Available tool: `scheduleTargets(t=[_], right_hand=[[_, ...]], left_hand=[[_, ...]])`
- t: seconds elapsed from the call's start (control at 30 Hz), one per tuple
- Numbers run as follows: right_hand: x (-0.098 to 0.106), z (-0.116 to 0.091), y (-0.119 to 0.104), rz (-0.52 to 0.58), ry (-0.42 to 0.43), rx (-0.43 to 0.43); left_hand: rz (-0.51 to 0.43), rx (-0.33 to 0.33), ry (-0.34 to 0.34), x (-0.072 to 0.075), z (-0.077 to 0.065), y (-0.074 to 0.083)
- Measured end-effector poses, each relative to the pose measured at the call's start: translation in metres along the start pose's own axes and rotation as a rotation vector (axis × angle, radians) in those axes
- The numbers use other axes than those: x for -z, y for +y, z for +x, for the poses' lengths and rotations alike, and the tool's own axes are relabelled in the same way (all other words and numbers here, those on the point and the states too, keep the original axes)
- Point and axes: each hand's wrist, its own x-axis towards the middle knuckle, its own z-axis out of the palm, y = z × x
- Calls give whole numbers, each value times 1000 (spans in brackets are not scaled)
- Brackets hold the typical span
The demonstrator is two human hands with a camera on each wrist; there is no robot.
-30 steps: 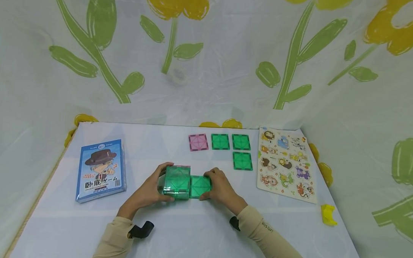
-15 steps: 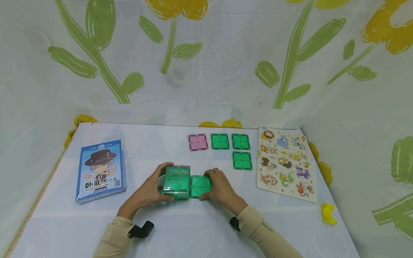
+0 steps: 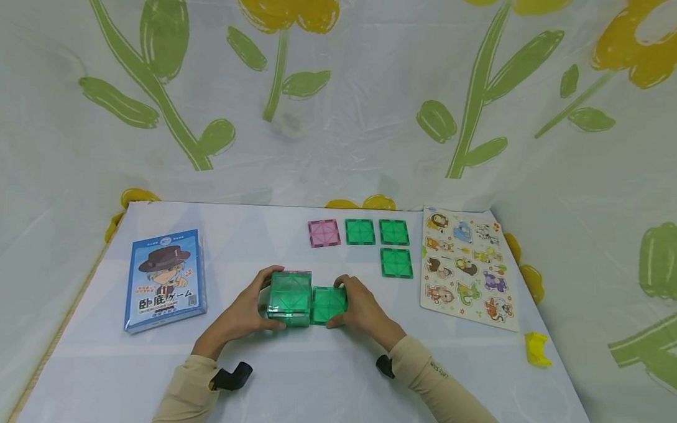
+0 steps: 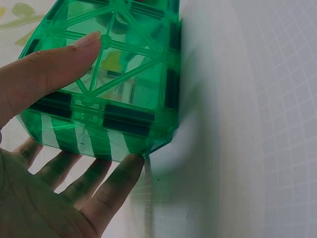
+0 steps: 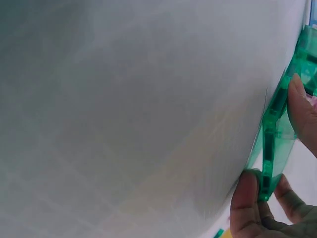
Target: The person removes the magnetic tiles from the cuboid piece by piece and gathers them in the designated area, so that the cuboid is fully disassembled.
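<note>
The see-through green plastic block, box-shaped with dark inserts along its edges, stands on the white table, in the grip of the left hand. That hand's fingers are curved round it: in the left wrist view the thumb lies across one face while the other fingertips bear on an adjoining side. Gripping from the left probably serves to steady it while leaving its right side uncovered.

There, just beside the block, lies a clear green square piece; whether their edges touch, I cannot tell. The right hand has its fingers clamped on this piece, thumb at the near edge and fingers at the far one, which seems a way to guide it without covering its left edge. Whether it is one tile or several is unclear.

Further out, three loose green square plastic tiles and one pink square plastic tile lie flat beyond the hands, perhaps spread for easy picking. A blue printed cardboard box sits well left, a pale board with animal pictures to the right, and a small yellow piece near the right edge, all apparently kept out of the working area.
</note>
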Motion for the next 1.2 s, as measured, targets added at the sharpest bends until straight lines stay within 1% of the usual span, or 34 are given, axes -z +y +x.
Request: scheduleTargets(t=[0.2,0.37,0.67,0.83,0.97,1.2], right_hand=[[6,0,1,47,-31,-18],[10,1,7,104,-41,-31],[14,2,15,203,-32,19],[20,3,19,215,-45,-11],[29,5,21,229,-25,-46],[44,12,25,219,3,-24]], left_hand=[[4,6,1,0,0,0],[-26,17,-4,0,0,1],[-26,30,-7,0,-1,3],[-20,26,-5,0,0,1],[-20,24,-3,0,0,1],[-23,22,-3,-1,0,0]])
